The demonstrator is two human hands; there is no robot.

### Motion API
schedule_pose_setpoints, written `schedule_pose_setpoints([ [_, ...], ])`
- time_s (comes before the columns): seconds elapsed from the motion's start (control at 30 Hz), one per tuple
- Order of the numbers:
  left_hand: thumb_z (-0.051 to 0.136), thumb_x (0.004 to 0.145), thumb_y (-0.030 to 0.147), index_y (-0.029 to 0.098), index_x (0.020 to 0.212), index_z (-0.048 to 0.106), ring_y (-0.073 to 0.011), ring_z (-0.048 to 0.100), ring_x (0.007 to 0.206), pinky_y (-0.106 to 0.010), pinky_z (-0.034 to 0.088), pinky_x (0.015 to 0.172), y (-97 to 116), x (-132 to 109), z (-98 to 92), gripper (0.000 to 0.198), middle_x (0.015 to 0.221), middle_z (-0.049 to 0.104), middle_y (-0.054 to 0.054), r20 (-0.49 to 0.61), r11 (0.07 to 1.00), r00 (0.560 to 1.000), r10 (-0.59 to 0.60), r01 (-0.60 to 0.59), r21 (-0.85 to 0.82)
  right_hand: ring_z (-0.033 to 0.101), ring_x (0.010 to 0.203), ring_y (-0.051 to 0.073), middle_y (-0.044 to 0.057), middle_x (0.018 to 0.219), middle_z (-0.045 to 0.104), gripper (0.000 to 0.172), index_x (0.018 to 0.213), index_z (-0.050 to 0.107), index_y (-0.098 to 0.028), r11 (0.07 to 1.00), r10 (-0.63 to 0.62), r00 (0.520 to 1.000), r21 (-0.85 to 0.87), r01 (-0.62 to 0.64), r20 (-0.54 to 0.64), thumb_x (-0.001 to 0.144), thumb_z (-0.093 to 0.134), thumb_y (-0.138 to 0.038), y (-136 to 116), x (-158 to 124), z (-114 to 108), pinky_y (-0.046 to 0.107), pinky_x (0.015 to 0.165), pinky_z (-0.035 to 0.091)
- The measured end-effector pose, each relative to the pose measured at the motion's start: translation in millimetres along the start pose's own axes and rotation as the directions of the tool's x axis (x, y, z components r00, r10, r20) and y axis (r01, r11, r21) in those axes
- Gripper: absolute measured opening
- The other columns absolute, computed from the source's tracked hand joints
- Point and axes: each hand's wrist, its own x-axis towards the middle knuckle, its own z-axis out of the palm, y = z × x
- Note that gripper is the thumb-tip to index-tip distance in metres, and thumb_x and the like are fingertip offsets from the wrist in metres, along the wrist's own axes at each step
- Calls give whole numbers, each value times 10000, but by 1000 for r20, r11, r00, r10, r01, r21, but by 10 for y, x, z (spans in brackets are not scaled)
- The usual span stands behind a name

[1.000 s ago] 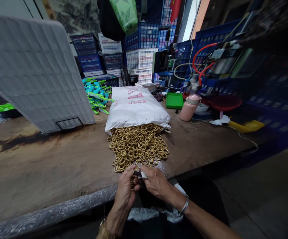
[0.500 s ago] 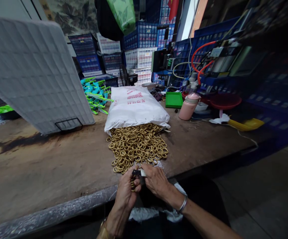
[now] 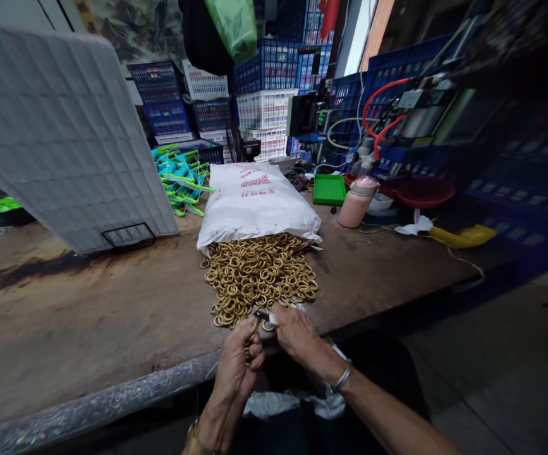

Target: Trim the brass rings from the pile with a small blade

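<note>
Head view: left hand [image 3: 238, 360], grip closed round a few gold rings [image 3: 248, 355], mostly hidden by fingers, count unclear. Right hand [image 3: 297, 332], grip pinched on a small black-and-white tool [image 3: 264, 316], tip by left thumb; shape hard to make out, rest covered by fingers. Ring pile [image 3: 261, 272] on table [image 3: 112, 322] just beyond hands, back part hidden under white sack [image 3: 259, 205]. Both forearms cut off at bottom edge. Padded panel [image 3: 65, 133] cropped at left.
</note>
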Motion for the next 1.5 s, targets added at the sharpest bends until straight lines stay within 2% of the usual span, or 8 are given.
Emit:
schedule_pose_setpoints([
  [0.1, 660, 629, 240, 137, 825, 540, -5, 274, 338, -126, 145, 321, -20, -170, -29, 252, 477, 426, 74, 107, 995, 991, -79, 73, 62, 541, 623, 140, 59, 725, 611, 209, 870, 493, -151, 997, 77, 996, -9, -77, -41, 717, 380, -67, 166, 33, -44, 241, 540, 249],
  [0.2, 617, 645, 221, 127, 789, 558, -8, 275, 322, -131, 137, 317, -184, -266, -147, 182, 455, 415, 69, 149, 960, 955, -256, 233, 157, 519, 611, 135, 44, 703, 594, 182, 841, 485, -155, 999, 28, 992, 38, -23, -123, 697, 402, -82, 266, 47, -58, 232, 542, 253],
  [0.33, 544, 658, 158, 104, 721, 571, -23, 332, 305, -127, 138, 304, -546, -190, -370, 88, 465, 472, 28, -2, 854, 885, -467, 451, 259, 493, 600, 129, 22, 663, 568, 183, 786, 490, -170, 994, -14, 980, 100, 35, -198, 671, 398, -61, 251, 98, 18, 225, 549, 257],
  [0.43, 524, 714, 167, 79, 704, 562, -36, 377, 303, -122, 166, 297, -739, -51, -496, 97, 473, 509, -5, -108, 805, 817, -566, 576, 139, 486, 599, 120, 8, 652, 560, 147, 772, 501, -180, 985, 42, 970, 174, 0, -239, 713, 404, -86, 236, 162, 102, 212, 558, 268],
  [0.7, 461, 780, 157, 140, 767, 452, -159, 616, 555, -264, 478, 552, -945, 222, -602, 23, 611, 580, -62, -260, 898, 863, -433, 439, -38, 525, 677, 125, 8, 723, 586, 160, 833, 525, -183, 963, 65, 950, 268, 20, -304, 743, 421, -102, 360, 27, 208, 205, 614, 312],
  [1.03, 505, 724, 88, 89, 998, 467, -182, 600, 531, -271, 455, 540, -1128, 391, -802, 277, 613, 608, -83, -267, 917, 879, -394, 397, -47, 544, 857, 183, 60, 967, 606, 245, 1014, 532, -194, 990, -22, 966, 129, 57, -257, 772, 497, -175, 252, -114, 345, 262, 700, 335],
  [1.3, 570, 729, 166, 116, 1001, 503, -199, 611, 569, -284, 443, 551, -1192, 435, -864, 285, 641, 608, -81, -252, 907, 874, -416, 418, -50, 540, 816, 168, 26, 927, 583, 243, 1010, 501, -231, 999, -9, 960, 41, 22, -279, 797, 444, -131, 248, -97, 467, 264, 670, 327],
  [1.5, 711, 602, 296, 152, 760, 592, -190, 593, 582, -299, 433, 569, -1223, 382, -907, 245, 628, 595, -58, -153, 903, 918, -366, 390, 181, 538, 785, 164, 45, 880, 590, 243, 903, 525, -205, 1000, -4, 961, -21, -1, -278, 778, 385, -50, 258, -59, 518, 263, 653, 335],
])
